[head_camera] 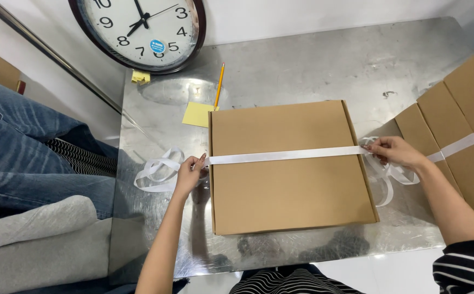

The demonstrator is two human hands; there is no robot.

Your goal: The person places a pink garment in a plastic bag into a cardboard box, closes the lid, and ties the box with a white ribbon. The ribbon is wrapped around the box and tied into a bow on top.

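Steel desk (313,65) carrying round wall clock (139,30), yellow pencil (219,86), yellow sticky note (197,114), and taped cardboard boxes (460,125) at right edge.

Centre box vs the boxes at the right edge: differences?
The centre box lies whole in view, square to the table; the right boxes lie angled and cut off by the frame. Both hands, left and right, hold the centre box's ribbon; nobody touches the right boxes. Both are brown cardboard crossed by white ribbon.
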